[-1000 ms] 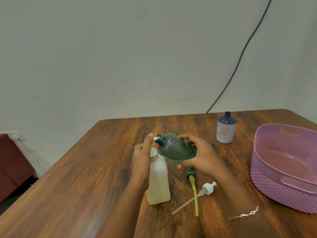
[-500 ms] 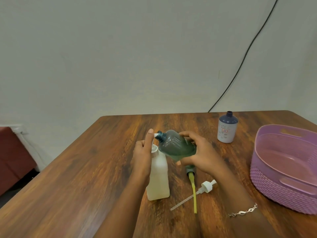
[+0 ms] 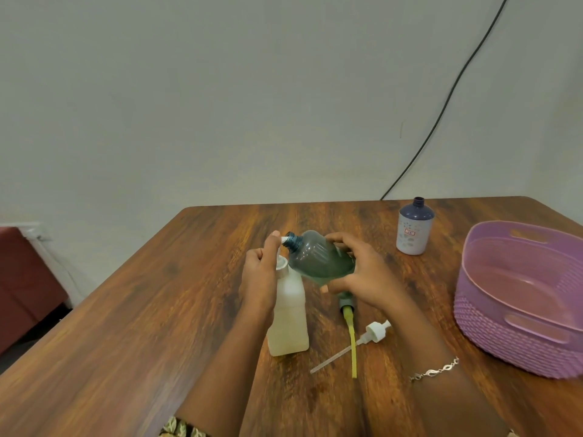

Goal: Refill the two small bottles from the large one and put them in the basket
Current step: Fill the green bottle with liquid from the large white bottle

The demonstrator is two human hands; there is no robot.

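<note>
My right hand [image 3: 362, 275] grips a teal see-through bottle [image 3: 318, 258], tilted with its open mouth pointing up and left. The mouth sits just above the neck of a pale translucent bottle [image 3: 288, 313] that stands upright on the table. My left hand [image 3: 260, 275] wraps that bottle's upper part, with the thumb tip touching a small white piece at the teal bottle's mouth. A small blue-topped bottle [image 3: 415, 228] stands uncapped at the back right. The purple basket [image 3: 517, 335] sits at the right with nothing in it.
Two pump heads lie on the wooden table [image 3: 142, 326] below my right hand: a green one with a yellow tube [image 3: 350, 335] and a white one with a clear tube [image 3: 375, 332]. A black cable [image 3: 441, 111] runs down the wall behind.
Both hands keep almost the same hold. The teal bottle's mouth has lifted slightly toward my left thumb, and my view has shifted a little.
</note>
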